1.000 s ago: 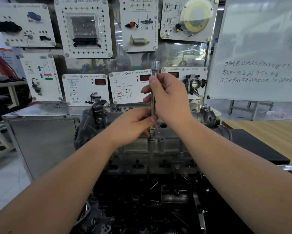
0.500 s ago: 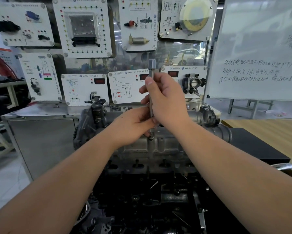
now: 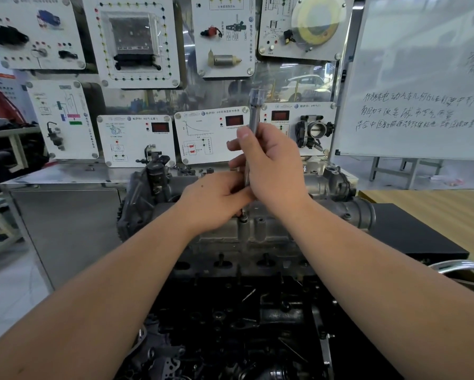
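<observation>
A long metal socket extension bar point(image 3: 255, 113) stands upright over a grey engine cylinder head point(image 3: 260, 237). Its lower tip meets a bolt point(image 3: 243, 217) on top of the head. My right hand point(image 3: 271, 165) grips the bar around its middle, thumb pointing up along the shaft. Lower down, my left hand point(image 3: 216, 198) has its fingers curled round the bar just above the bolt. The square-drive end of the bar sticks out above my right hand.
Dark engine parts point(image 3: 230, 325) fill the foreground below the head. Behind stand white training panels point(image 3: 131, 39) with sensors and a throttle body point(image 3: 314, 130). A whiteboard point(image 3: 422, 78) is at the right, a wooden table point(image 3: 436, 212) and black box point(image 3: 411, 237) beside the engine.
Both hands keep their hold on the bar over the same bolt. My left hand's fingers have shifted slightly round the lower shaft; the bar stays upright.
</observation>
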### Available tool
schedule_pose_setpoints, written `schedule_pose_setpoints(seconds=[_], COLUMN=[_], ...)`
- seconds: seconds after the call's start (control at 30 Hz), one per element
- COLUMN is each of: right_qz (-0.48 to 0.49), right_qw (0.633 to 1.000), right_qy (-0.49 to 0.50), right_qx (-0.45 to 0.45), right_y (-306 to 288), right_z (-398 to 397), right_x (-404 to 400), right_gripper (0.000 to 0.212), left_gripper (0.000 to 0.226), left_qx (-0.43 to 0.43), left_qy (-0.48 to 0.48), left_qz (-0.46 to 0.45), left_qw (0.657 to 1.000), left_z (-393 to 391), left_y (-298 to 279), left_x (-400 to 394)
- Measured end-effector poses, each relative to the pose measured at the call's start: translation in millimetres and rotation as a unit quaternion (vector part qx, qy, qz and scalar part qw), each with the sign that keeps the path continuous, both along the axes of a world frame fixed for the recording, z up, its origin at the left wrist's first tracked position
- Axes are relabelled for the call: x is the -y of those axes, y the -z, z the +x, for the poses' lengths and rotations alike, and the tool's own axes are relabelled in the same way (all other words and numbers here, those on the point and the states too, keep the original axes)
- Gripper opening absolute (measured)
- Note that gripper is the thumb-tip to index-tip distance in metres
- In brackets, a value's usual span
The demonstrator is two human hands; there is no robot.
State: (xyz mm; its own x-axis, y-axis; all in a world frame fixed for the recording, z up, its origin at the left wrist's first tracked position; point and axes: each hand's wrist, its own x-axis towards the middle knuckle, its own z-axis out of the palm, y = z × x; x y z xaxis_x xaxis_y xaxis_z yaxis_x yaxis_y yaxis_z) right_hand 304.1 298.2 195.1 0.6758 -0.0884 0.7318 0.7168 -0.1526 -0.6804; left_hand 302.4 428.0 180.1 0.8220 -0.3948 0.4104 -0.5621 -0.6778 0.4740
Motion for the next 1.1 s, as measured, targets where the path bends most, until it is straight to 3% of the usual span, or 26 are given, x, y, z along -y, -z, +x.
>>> schedule_pose_setpoints(seconds=[0.07,0.17,0.3,0.37,0.43,0.73,0.93,1.1], right_qz=[-0.012,-0.019,-0.092,-0.132,-0.136,-0.136,-0.095,-0.11], right_qw=[1.0,0.999,0.996,0.991,0.991,0.99,0.995,0.994], right_qy=[-0.013,-0.039,-0.004,0.007,0.012,0.033,-0.003,0.021], right_qx=[-0.018,-0.029,-0.008,-0.012,-0.004,0.027,0.003,0.02], right_y=[0,0,16,30,40,44,44,45], right_z=[2,5,9,12,13,12,9,9], right_x=[1,2,8,11,14,13,12,11], right_gripper=[0.025,0.028,0.018,0.004,0.01,0.029,0.014,0.024], left_gripper=[0.05,0.027,0.013,0.019,0.028,0.018,0.018,0.014], left_qx=[-0.024,-0.01,0.006,0.003,0.008,-0.074,-0.028,-0.009], left_qy=[0.025,0.043,0.03,0.04,0.04,0.09,0.057,0.045], left_qz=[-0.032,-0.034,-0.029,-0.038,-0.033,-0.075,-0.066,-0.051], left_qw=[0.999,0.998,0.999,0.998,0.999,0.99,0.996,0.998], left_z=[1,4,10,10,8,14,15,13], left_y=[1,2,4,4,6,2,4,6], left_x=[-4,-7,-5,-4,-4,-10,-7,-3])
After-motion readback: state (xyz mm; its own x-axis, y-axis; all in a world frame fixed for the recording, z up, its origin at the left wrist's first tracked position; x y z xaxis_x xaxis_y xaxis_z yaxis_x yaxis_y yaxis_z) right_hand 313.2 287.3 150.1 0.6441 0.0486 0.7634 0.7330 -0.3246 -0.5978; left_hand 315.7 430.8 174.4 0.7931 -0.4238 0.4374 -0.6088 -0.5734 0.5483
